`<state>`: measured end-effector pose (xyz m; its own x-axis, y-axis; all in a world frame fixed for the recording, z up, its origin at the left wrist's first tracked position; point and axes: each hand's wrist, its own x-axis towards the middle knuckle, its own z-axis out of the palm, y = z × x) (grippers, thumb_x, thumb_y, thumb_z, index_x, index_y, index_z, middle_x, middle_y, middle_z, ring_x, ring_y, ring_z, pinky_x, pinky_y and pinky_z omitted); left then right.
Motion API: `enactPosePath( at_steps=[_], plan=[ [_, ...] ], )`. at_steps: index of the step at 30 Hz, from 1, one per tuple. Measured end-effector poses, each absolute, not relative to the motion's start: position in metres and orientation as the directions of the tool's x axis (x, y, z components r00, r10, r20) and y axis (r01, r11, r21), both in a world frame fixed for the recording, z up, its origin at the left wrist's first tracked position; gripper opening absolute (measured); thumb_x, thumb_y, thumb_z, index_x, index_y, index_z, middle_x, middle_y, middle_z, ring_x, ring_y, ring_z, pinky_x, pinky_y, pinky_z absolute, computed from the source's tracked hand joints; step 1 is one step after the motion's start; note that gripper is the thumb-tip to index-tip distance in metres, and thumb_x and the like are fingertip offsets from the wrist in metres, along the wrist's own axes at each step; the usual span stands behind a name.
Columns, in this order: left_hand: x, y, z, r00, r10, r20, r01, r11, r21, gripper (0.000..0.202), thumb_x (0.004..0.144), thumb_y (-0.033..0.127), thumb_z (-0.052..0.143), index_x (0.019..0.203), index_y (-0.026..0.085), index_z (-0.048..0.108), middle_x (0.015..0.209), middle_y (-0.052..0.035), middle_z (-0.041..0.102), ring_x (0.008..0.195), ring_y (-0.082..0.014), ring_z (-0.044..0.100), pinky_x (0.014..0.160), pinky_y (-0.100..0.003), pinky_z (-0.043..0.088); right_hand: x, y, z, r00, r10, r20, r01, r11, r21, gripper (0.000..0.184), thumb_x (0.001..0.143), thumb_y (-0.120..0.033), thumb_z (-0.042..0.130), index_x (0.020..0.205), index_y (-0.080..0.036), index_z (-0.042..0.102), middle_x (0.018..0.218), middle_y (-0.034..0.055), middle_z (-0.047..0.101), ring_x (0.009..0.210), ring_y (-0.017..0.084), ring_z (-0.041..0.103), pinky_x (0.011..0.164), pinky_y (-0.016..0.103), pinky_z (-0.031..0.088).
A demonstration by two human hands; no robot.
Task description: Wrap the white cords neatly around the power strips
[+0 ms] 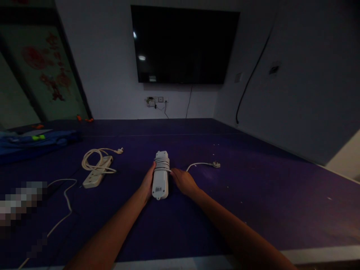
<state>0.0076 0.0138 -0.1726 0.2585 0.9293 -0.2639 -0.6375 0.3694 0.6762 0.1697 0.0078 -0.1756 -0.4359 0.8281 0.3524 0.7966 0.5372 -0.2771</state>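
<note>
On the mat, the left hand cups the power strip; the right hand pinches its cord. Slackening could unravel the coils.

On your left, a cream plastic power strip lies on the dark purple table with its looped white cord resting on it. Beyond it you'll see crumpled blue fabric. Ahead of you, a black flat television hangs on the wall above a white wall socket.
</note>
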Motion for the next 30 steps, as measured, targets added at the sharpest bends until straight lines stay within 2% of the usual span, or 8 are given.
enactPosePath(
  at_steps=[4, 10, 17, 22, 25, 30],
  plan=[
    [0.008, 0.015, -0.173, 0.289, 0.917, -0.276, -0.620, 0.399, 0.675, 0.045, 0.082, 0.054, 0.048, 0.079, 0.012, 0.064, 0.054, -0.0033, 0.063, 0.045, -0.0135, 0.057, 0.049, -0.025, 0.045, 0.168, 0.009, -0.178, -0.421, 0.825, 0.377, 0.775, 0.543, -0.324, 0.029, 0.096, -0.022, 0.026, 0.104, -0.016, 0.053, 0.094, 0.0089, 0.064, 0.084, 0.016, 0.061, 0.069, 0.024, 0.040],
    [0.011, 0.019, -0.183, 0.313, 0.905, -0.286, -0.610, 0.423, 0.670, 0.047, 0.082, 0.056, 0.047, 0.071, 0.012, 0.062, 0.050, -0.0034, 0.061, 0.041, -0.0128, 0.056, 0.046, -0.023, 0.044, 0.168, 0.009, -0.182, -0.415, 0.826, 0.382, 0.793, 0.534, -0.295, 0.037, 0.097, -0.034, 0.021, 0.092, -0.018, 0.054, 0.084, 0.0055, 0.066, 0.075, 0.015, 0.061, 0.062, 0.023, 0.036],
    [0.015, 0.016, -0.183, 0.316, 0.905, -0.286, -0.584, 0.423, 0.693, 0.045, 0.082, 0.055, 0.048, 0.073, 0.012, 0.062, 0.050, -0.0044, 0.062, 0.040, -0.0142, 0.057, 0.044, -0.024, 0.045, 0.170, 0.012, -0.191, -0.363, 0.853, 0.374, 0.812, 0.487, -0.323, 0.048, 0.094, -0.049, 0.022, 0.086, -0.020, 0.060, 0.078, 0.0034, 0.069, 0.070, 0.014, 0.063, 0.056, 0.023, 0.028],
    [0.019, 0.018, -0.187, 0.302, 0.893, -0.335, -0.561, 0.450, 0.694, 0.044, 0.080, 0.054, 0.052, 0.069, 0.012, 0.061, 0.052, -0.0057, 0.064, 0.043, -0.0140, 0.059, 0.046, -0.023, 0.046, 0.173, 0.017, -0.196, -0.307, 0.881, 0.361, 0.843, 0.427, -0.326, 0.064, 0.091, -0.058, 0.018, 0.070, -0.019, 0.065, 0.068, 0.0043, 0.068, 0.063, 0.014, 0.061, 0.052, 0.024, 0.024],
    [0.020, 0.018, -0.188, 0.288, 0.899, -0.330, -0.576, 0.438, 0.690, 0.043, 0.079, 0.052, 0.055, 0.072, 0.011, 0.063, 0.056, -0.0068, 0.065, 0.047, -0.0144, 0.061, 0.048, -0.023, 0.046, 0.174, 0.020, -0.199, -0.274, 0.891, 0.363, 0.855, 0.399, -0.333, 0.069, 0.090, -0.061, 0.018, 0.067, -0.018, 0.066, 0.063, 0.0049, 0.067, 0.059, 0.013, 0.060, 0.050, 0.025, 0.022],
    [0.020, 0.018, -0.187, 0.265, 0.906, -0.329, -0.563, 0.423, 0.710, 0.041, 0.078, 0.050, 0.056, 0.070, 0.011, 0.063, 0.050, -0.0050, 0.062, 0.041, -0.0122, 0.056, 0.043, -0.021, 0.042, 0.174, 0.022, -0.200, -0.244, 0.897, 0.369, 0.853, 0.379, -0.359, 0.071, 0.089, -0.063, 0.017, 0.066, -0.019, 0.068, 0.058, 0.0039, 0.064, 0.054, 0.012, 0.057, 0.049, 0.025, 0.022]
  ],
)
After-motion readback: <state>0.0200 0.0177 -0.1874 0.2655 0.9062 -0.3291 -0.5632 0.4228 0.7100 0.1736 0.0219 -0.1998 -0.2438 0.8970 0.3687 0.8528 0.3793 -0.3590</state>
